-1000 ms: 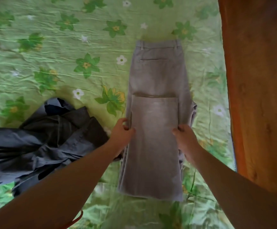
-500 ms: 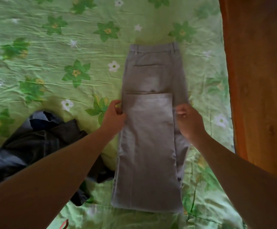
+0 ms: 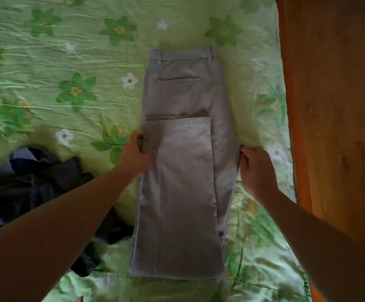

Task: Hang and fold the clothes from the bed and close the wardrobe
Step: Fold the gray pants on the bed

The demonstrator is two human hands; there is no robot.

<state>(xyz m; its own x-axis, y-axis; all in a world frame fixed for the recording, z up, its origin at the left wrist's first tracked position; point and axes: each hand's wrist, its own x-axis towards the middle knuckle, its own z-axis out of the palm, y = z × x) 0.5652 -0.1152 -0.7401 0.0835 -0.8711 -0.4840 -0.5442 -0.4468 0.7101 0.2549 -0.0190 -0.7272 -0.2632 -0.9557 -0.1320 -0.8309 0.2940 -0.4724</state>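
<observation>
At left, crumpled dark garment [image 3: 35, 188], cut off by the frame and partly hidden under the left forearm. Left hand [image 3: 134, 154] pinching the left edge of the trousers [image 3: 181, 171], fingertips hidden beneath the cloth. Trousers flat on the bed [image 3: 68, 51], folded up as before. Right hand [image 3: 256, 168] curled on their right edge, grip partly hidden; a second ago further in, on the folded leg. Brown panel [image 3: 334, 105] cut off at right.

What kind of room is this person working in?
Most likely a bedroom: a green flowered bedsheet spread underneath, grey trousers lying half-folded on it, and a crumpled dark garment beside them.
</observation>
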